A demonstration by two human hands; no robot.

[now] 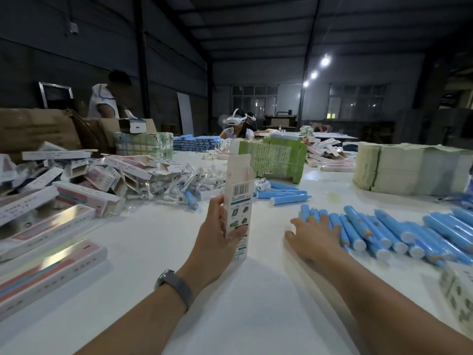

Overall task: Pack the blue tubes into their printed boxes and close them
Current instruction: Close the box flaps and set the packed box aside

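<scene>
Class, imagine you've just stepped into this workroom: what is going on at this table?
A person is packing at a white table. The left hand grips an upright printed cardboard box whose top flaps stand open, nothing in it yet as far as can be seen. The right hand reaches with spread fingers onto a row of blue plastic tubes with white caps, none gripped yet. Closed long boxes lie to the left.

Both forearms are bare, no sleeves showing. On the left wrist sits a slim grey wristband with a dark oblong face (176, 286), snug against the arm.
</scene>
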